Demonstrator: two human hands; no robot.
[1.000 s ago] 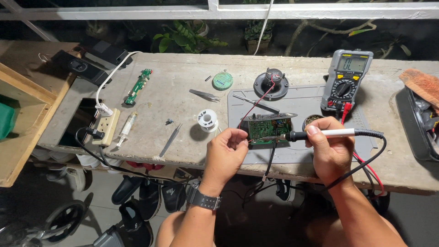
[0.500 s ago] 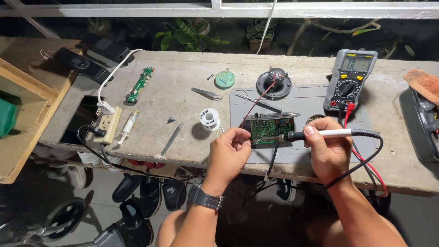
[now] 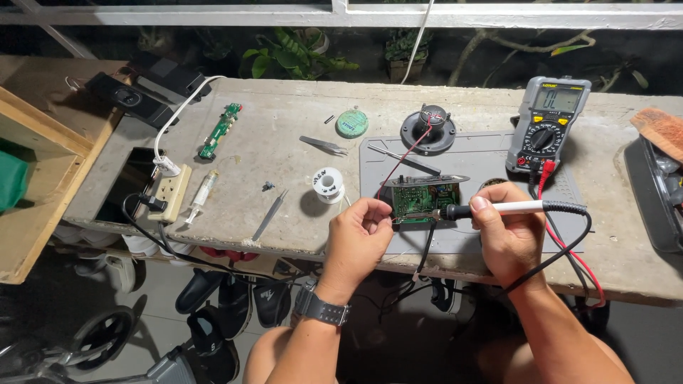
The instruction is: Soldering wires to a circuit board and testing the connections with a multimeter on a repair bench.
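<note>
Hands, two: left hand (image 3: 359, 231) pinches one circuit board (image 3: 420, 200); right hand (image 3: 504, 231) grips one soldering iron (image 3: 498, 208).

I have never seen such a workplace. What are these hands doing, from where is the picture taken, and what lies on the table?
The camera sits on the person's head and looks down. The left hand pinches the edge of a green circuit board on a grey mat. The right hand holds a white pen-shaped soldering iron, its tip at the board. On the concrete table lie a multimeter, a small speaker, a solder spool, tweezers and a power strip.
</note>
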